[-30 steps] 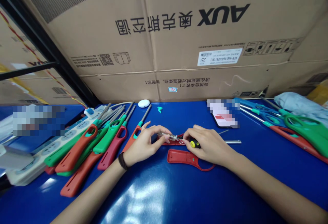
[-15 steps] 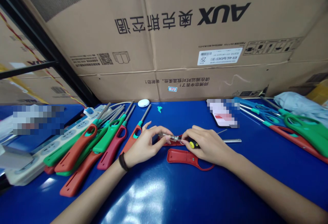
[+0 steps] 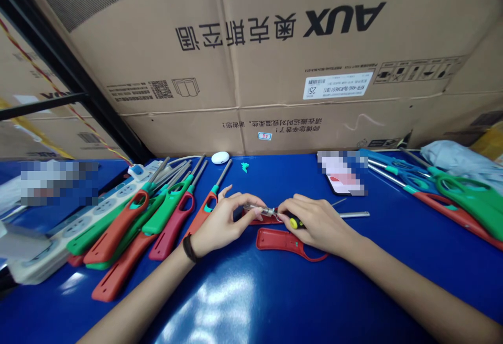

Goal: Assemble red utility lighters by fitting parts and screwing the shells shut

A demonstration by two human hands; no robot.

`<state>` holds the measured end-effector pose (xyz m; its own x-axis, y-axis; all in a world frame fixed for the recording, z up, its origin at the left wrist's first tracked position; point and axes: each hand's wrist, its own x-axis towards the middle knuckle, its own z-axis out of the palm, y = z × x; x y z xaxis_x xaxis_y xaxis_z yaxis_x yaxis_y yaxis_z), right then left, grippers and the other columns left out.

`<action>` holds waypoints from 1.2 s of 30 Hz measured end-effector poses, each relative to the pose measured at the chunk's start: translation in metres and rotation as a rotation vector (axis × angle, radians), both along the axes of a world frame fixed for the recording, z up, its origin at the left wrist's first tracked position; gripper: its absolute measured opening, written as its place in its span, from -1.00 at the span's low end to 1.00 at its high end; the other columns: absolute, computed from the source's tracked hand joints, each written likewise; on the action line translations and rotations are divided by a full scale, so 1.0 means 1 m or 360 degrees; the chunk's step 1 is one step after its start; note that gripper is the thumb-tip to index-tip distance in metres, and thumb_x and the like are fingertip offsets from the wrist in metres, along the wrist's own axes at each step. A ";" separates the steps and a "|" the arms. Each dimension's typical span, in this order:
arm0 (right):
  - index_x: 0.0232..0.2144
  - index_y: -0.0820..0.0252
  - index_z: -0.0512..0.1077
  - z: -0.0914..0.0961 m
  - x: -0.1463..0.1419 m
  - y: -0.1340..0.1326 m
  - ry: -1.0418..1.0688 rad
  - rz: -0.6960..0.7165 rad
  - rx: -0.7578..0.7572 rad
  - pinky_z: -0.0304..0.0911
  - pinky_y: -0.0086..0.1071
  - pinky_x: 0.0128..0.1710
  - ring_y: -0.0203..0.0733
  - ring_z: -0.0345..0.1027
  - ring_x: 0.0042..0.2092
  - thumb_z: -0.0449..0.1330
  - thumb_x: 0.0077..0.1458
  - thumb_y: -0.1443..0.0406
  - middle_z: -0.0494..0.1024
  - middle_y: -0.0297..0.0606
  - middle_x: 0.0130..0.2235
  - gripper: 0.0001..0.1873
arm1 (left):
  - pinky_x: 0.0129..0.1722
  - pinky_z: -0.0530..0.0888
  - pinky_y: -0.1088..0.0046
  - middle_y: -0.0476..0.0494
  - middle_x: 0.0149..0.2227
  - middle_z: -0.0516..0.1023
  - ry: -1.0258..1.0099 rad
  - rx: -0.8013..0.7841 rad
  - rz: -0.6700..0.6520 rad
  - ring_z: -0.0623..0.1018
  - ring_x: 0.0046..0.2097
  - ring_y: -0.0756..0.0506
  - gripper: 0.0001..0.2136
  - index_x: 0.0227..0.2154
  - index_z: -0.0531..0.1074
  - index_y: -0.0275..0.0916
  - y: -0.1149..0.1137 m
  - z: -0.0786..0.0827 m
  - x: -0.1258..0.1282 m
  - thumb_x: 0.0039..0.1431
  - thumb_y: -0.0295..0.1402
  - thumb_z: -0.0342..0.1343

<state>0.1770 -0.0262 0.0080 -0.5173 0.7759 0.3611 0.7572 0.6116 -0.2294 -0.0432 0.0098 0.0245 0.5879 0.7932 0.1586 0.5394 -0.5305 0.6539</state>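
My left hand (image 3: 230, 219) is closed, thumb and fingertips pinching a small clear-and-metal cylinder (image 3: 269, 211) with a thin pale wire at its right end. My right hand (image 3: 320, 222) is wrapped round a screwdriver (image 3: 297, 223) with a black and yellow handle. Its fingertips also meet the cylinder's right end; whether they grip it is hard to see. Beneath the hands lies one red lighter casing half (image 3: 259, 222), partly covered. Nearer to me, the other red casing half (image 3: 273, 239) rests hollow side up. A metal tube (image 3: 356, 215) extends from behind my right hand.
Several gas lighters (image 3: 165, 218) lie at left beside a white power strip (image 3: 65, 231). More lighters (image 3: 444, 205) are at right. Along the back are a white oval case (image 3: 220, 158), a green scrap (image 3: 245, 167) and a phone (image 3: 341, 173), before a cardboard box (image 3: 255, 82).
Both hands stay almost in place. The fingers of my right hand have shifted slightly at the cylinder's end, and the metal tube beside that hand has moved a little.
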 end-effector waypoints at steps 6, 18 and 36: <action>-0.29 0.16 0.40 -0.002 0.000 0.000 0.0005 0.0001 0.0032 0.04 -0.43 -0.49 -0.29 0.31 -0.38 -0.03 0.23 0.33 0.51 -0.31 -0.40 -0.80 | 0.23 -0.30 0.04 0.05 -0.21 0.58 -0.0002 0.0058 -0.0003 0.53 -0.15 -0.10 -0.85 -0.25 0.45 -0.10 0.000 -0.002 -0.001 0.22 -0.29 -0.01; -0.28 0.16 0.39 -0.006 0.001 0.001 0.0014 -0.0005 0.0030 0.09 -0.44 -0.45 -0.29 0.34 -0.36 -0.01 0.24 0.32 0.50 -0.32 -0.39 -0.83 | 0.24 -0.29 0.04 0.07 -0.20 0.58 -0.0013 0.0075 -0.0027 0.52 -0.14 -0.09 -0.85 -0.24 0.44 -0.08 0.001 -0.010 0.000 0.24 -0.28 -0.02; -0.30 0.18 0.40 -0.002 0.000 0.001 0.0099 0.0024 0.0133 0.08 -0.44 -0.48 -0.30 0.27 -0.39 -0.01 0.23 0.35 0.51 -0.31 -0.39 -0.82 | 0.25 -0.22 0.02 0.10 -0.20 0.58 -0.0056 0.0145 0.0013 0.53 -0.15 -0.06 -0.85 -0.21 0.43 -0.07 0.001 -0.012 0.001 0.24 -0.29 -0.02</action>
<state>0.1772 -0.0252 0.0065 -0.5034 0.7338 0.4563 0.7335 0.6420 -0.2233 -0.0423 0.0104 0.0125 0.5740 0.7795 0.2508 0.5216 -0.5841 0.6219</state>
